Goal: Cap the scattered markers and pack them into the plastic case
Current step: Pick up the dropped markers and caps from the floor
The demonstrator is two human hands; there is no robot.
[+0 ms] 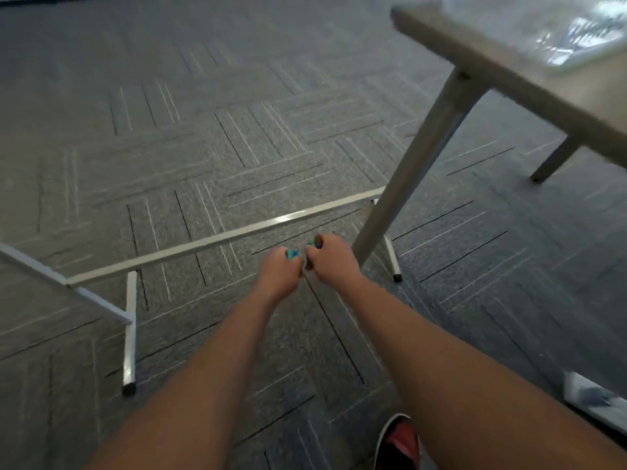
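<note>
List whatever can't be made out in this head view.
Marker pieces: the left hand and right hand grip them. Curled fingers cover all but the blue-green tips, so capped or not cannot be told.
Clear plastic case on the table: motion-blurred and cut by the right edge, so its contents are unreadable.
White object, lower right: blurred and cut by the right edge.
Red shoe: cut by the bottom edge.

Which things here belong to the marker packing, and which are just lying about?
Job: left hand, right hand, blue-green marker pieces they grip, blurred clear case on the table.
Lying about: white metal frame, red shoe.
</note>
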